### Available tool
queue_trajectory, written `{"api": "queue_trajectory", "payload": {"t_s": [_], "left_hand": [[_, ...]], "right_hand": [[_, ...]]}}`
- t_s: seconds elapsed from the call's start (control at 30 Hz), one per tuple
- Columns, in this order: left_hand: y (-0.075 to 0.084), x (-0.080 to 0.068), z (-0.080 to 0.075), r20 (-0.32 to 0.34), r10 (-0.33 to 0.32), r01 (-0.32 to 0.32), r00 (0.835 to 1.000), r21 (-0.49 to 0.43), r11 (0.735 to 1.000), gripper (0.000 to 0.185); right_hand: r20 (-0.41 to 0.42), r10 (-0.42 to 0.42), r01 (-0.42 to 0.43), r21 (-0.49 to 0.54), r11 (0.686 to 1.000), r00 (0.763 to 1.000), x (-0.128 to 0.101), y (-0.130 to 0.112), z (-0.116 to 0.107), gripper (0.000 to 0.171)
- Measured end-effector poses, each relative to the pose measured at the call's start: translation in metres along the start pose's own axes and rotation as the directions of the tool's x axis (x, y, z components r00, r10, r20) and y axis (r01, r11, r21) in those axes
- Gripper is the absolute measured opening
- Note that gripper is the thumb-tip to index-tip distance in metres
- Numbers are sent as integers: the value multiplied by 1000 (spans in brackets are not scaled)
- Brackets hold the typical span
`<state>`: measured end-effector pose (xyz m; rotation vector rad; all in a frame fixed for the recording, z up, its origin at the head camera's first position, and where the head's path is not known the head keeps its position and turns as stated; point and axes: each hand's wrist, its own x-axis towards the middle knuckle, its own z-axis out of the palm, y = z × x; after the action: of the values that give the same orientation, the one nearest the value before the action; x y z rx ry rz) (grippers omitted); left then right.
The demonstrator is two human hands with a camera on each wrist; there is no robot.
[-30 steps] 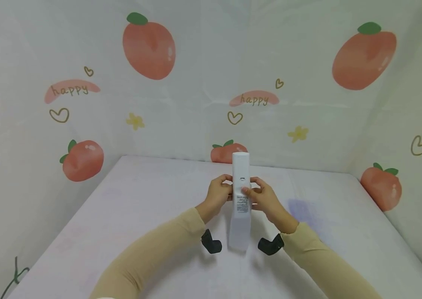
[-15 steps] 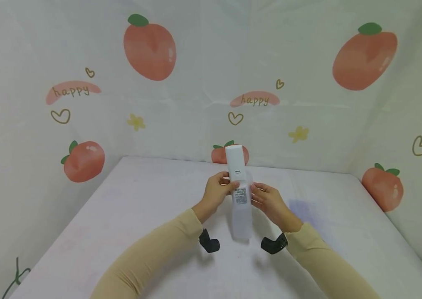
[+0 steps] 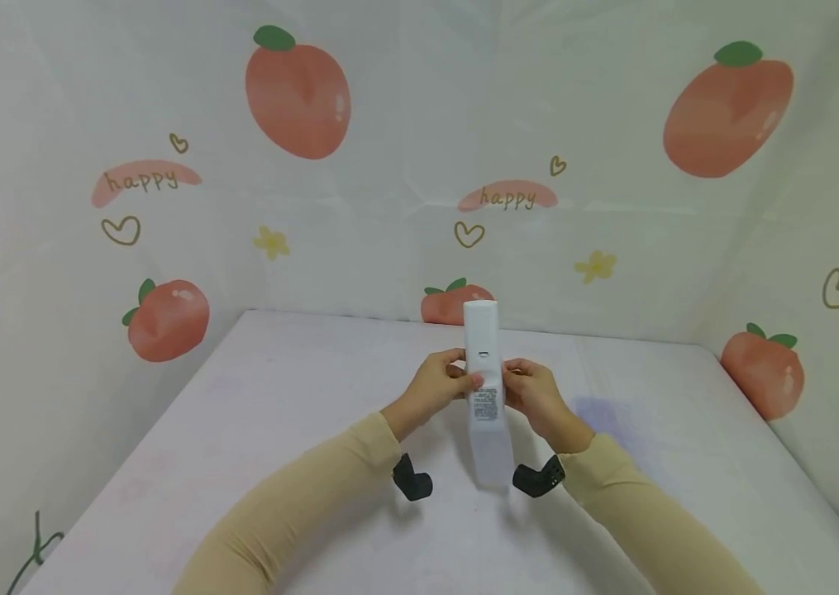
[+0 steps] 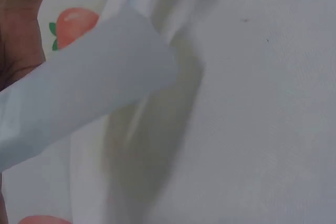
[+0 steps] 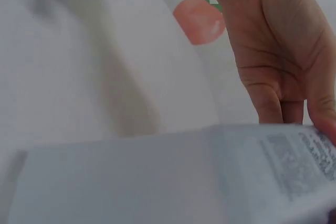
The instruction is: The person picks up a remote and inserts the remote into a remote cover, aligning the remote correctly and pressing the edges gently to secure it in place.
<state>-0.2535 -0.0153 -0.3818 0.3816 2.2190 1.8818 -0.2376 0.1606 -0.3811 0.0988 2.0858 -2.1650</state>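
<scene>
A long white remote control (image 3: pixel 484 388) is held upright above the table, its back with a printed label facing me. My left hand (image 3: pixel 440 383) grips its left side with the thumb across the back. My right hand (image 3: pixel 533 390) grips its right side at the same height. In the left wrist view the remote's (image 4: pixel 79 93) lower end crosses the frame beside my palm (image 4: pixel 16 40). The right wrist view shows the labelled back of the remote (image 5: pixel 173 177) under my right hand's palm (image 5: pixel 273 51) and fingers.
The white table (image 3: pixel 255 430) is enclosed at the back and both sides by a white cloth backdrop (image 3: pixel 389 124) printed with peaches and "happy" lettering. Black wrist camera mounts (image 3: pixel 410 479) hang under both beige sleeves.
The remote tilted left half a second ago and now stands upright again. Both hands have closed back in around its middle, the right hand moving closer to it.
</scene>
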Motion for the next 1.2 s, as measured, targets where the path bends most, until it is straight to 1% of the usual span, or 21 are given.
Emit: {"api": "queue_trajectory", "payload": {"t_s": [0.03, 0.1, 0.2, 0.27, 0.33, 0.43, 0.47, 0.53, 0.6, 0.67, 0.7, 0.73, 0.8, 0.83, 0.93, 1.03, 1.1, 1.2], "left_hand": [[0, 0, 0, -6, 4, -4, 1000, 17, 1000, 39], [-1, -1, 0, -16, 19, -19, 1000, 40, 999, 38], [-2, -2, 0, -47, 36, -33, 998, 63, 997, 37], [-3, -2, 0, -69, 49, -43, 996, 75, 996, 36], [-3, -3, 0, -80, 57, -50, 995, 93, 994, 35], [-2, -4, 1, -74, 72, -63, 995, 118, 991, 36], [-1, -5, 1, -72, 67, -59, 995, 109, 992, 36], [0, -5, 3, -81, 44, -41, 996, 35, 999, 37], [1, -5, 5, -119, -3, -7, 993, -83, 996, 36], [1, -5, 7, -148, -60, 30, 987, -200, 979, 31], [0, -5, 8, -157, -83, 44, 984, -235, 971, 28], [0, -4, 9, -165, -102, 58, 981, -251, 966, 26], [-1, -4, 10, -165, -127, 85, 978, -243, 966, 21], [-2, -4, 10, -167, -131, 92, 977, -224, 970, 20], [-2, -3, 10, -201, -126, 88, 971, -189, 978, 16], [2, 0, 8, -246, -109, 73, 963, -152, 986, 14], [5, 4, 8, -259, -100, 66, 961, -135, 989, 15], [7, 7, 10, -260, -108, 76, 960, -128, 989, 17]], "right_hand": [[2, -3, 3, 11, 1000, 1000, 0, 1, 1, 18], [9, -18, 18, 26, 999, 1000, 0, 1, 3, 25], [23, -46, 45, 12, 999, 999, 0, 1, 5, 36], [36, -53, 53, -11, 999, 998, -1, 0, 5, 41], [51, -48, 50, -55, 997, 998, -2, -2, 5, 46], [68, -33, 40, -112, 993, 997, -2, -4, 2, 50], [72, -31, 40, -122, 992, 997, -1, -5, 0, 50], [77, -37, 46, -121, 992, 996, -2, -6, -3, 48], [69, -51, 57, -78, 995, 996, -2, -8, -6, 45], [57, -63, 65, -36, 997, 996, -2, -9, -8, 42], [52, -65, 66, -20, 998, 997, -2, -10, -9, 41], [47, -66, 67, -21, 998, 997, -2, -10, -9, 41], [46, -63, 66, -58, 996, 997, -2, -11, -8, 42], [49, -61, 64, -81, 995, 997, -3, -11, -8, 42], [89, -68, 83, -170, 982, 994, -5, -11, -5, 45], [135, -78, 104, -202, 974, 988, -7, -10, -2, 47], [157, -85, 118, -220, 968, 984, -8, -10, 1, 49], [150, -89, 124, -241, 963, 985, -10, -9, 4, 49]]}}
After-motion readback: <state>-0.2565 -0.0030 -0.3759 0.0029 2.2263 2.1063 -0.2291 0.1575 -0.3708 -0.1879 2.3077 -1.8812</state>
